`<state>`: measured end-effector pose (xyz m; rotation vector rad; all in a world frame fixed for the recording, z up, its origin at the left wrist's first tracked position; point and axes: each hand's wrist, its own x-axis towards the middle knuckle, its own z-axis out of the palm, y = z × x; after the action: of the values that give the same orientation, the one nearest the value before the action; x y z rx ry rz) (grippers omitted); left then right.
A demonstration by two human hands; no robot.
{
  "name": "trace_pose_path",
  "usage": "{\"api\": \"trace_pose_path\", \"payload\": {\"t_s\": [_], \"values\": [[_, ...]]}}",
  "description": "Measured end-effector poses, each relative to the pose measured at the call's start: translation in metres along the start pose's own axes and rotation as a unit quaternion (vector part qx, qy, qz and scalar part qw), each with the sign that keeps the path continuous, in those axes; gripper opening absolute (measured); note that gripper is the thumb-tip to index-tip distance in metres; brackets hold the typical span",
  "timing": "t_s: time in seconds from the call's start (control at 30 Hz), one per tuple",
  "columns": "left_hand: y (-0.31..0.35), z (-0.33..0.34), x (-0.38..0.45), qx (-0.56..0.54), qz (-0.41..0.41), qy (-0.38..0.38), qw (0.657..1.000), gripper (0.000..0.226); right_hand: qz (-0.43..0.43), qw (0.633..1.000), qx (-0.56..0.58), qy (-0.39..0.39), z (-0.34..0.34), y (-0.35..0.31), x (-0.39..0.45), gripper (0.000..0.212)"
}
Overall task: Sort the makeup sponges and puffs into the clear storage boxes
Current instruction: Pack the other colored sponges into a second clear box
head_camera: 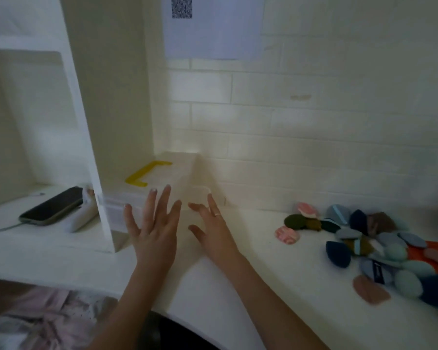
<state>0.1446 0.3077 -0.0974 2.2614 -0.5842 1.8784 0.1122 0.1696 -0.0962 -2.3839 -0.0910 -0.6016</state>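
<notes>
- A clear box [167,183] with a yellow handle [147,173] sat just beyond both hands; the sponges [369,243] lay piled well to the right.
- The white bench [238,274] met a brick wall [314,122].
- The left hand [152,228] and right hand [213,228] reached forward, fingers spread, holding nothing.

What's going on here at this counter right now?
A person reaches both open hands, the left hand and right hand, toward a clear storage box with a yellow handle by the wall. Neither grips it yet. The pile of sponges and puffs lies unsorted on the counter to the right.
</notes>
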Motion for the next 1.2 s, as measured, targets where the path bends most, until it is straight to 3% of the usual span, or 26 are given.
{"api": "trace_pose_path", "payload": {"t_s": [0.23,0.47,0.67,0.83,0.9,0.97,1.07,1.2], "values": [[0.005,0.010,0.002,-0.011,-0.027,0.034,0.999,0.033,-0.019,0.994,-0.023,0.105,0.000,0.008,0.004,0.021],[0.006,0.010,-0.003,0.018,-0.039,0.031,0.999,0.040,-0.009,0.997,-0.028,0.075,-0.020,0.008,-0.016,0.042],[0.007,0.010,-0.002,0.035,-0.042,0.044,0.998,0.032,-0.012,0.986,-0.036,0.163,-0.042,0.021,-0.043,0.037],[0.005,0.010,-0.006,0.060,-0.037,0.041,0.997,0.040,0.057,0.976,-0.018,0.207,-0.066,0.032,-0.058,0.049],[0.005,0.007,-0.007,0.061,-0.033,0.027,0.997,0.045,0.074,0.980,-0.042,0.179,-0.070,0.035,-0.063,0.065],[0.007,0.002,-0.008,0.068,-0.028,0.003,0.997,0.049,0.056,0.977,-0.122,0.164,-0.068,0.038,-0.063,0.067],[0.009,-0.006,-0.008,0.096,-0.036,-0.045,0.994,0.063,0.011,0.974,-0.168,0.153,-0.062,0.040,-0.060,0.052],[0.014,-0.016,-0.013,0.071,-0.068,-0.142,0.985,0.070,-0.005,0.982,-0.092,0.164,-0.063,0.040,-0.059,0.029]]}}
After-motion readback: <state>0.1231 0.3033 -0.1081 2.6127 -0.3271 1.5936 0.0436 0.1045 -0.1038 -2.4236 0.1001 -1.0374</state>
